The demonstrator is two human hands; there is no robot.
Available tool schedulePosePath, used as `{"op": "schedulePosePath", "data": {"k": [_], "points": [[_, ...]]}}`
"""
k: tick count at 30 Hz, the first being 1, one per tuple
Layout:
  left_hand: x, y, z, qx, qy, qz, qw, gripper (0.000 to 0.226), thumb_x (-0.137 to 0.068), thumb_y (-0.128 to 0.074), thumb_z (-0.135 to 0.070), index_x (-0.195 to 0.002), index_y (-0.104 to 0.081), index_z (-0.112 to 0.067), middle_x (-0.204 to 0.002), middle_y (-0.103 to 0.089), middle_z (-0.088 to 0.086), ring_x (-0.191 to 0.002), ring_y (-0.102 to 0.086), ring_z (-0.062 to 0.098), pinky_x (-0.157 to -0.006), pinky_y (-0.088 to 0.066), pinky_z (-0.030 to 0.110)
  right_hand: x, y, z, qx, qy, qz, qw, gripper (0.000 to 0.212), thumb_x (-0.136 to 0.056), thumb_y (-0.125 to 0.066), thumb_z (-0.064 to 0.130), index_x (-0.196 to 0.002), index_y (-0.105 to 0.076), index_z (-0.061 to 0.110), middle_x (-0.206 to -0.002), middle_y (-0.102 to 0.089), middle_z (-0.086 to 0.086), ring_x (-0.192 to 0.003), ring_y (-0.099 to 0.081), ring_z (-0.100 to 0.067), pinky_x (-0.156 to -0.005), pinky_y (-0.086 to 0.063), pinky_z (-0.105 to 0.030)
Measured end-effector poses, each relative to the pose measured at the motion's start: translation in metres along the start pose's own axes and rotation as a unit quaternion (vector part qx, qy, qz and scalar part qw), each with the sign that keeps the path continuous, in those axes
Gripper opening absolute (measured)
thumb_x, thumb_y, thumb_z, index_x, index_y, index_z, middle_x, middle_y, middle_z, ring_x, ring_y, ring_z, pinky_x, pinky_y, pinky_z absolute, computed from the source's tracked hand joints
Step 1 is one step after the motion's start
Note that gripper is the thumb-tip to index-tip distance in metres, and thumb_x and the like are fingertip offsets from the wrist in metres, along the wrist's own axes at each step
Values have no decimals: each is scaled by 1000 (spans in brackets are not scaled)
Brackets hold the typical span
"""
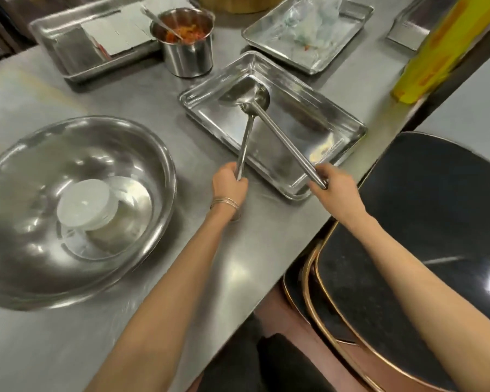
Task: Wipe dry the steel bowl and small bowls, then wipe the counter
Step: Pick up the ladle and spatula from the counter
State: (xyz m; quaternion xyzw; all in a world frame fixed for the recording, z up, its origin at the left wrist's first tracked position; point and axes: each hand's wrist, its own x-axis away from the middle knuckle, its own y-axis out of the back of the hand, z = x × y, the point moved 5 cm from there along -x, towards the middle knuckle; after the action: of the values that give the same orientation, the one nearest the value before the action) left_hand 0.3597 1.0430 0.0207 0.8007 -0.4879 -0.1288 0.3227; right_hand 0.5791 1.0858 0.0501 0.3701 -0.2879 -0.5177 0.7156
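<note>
A large steel bowl (40,176) sits at the left of the steel counter (181,278). Inside it lies a stack of small white bowls (85,205), tipped on its side. My left hand (229,183) grips the handle of a steel spoon (245,142). My right hand (335,190) grips the long handle of a steel ladle (289,142). Both utensil heads rest together inside an empty steel tray (337,137) in front of my hands. No cloth is in view.
A steel pot (187,55) with red food and a spoon stands behind the tray. Farther back lie a tray with folded paper (68,52) and a tray holding plastic wrap (309,32). A yellow box (433,52) leans at the right. Black trays (408,250) are stacked below the counter edge.
</note>
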Motion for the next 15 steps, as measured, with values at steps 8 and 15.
{"op": "schedulePosePath", "data": {"k": [8,15], "points": [[-85,-51,5,-6,64,4,998,14,-77,-57,-1,-88,-66,-1,-76,-61,11,-71,-51,21,-71,-45,32,-101,-35,-29,35,-38,55,997,27,-86,-59,19,-111,-58,10,-103,-63,-12,-95,-58,-31,-77,-46,-37],[-112,-72,-11,-94,51,-1,994,24,-81,-58,-6,-105,-61,-3,-100,-64,12,-95,-57,27,-79,-45,28,-136,-63,-33,31,-32,101,994,30,-88,-56,24,-116,-53,12,-110,-62,-12,-99,-57,-35,-82,-47,-42]]}}
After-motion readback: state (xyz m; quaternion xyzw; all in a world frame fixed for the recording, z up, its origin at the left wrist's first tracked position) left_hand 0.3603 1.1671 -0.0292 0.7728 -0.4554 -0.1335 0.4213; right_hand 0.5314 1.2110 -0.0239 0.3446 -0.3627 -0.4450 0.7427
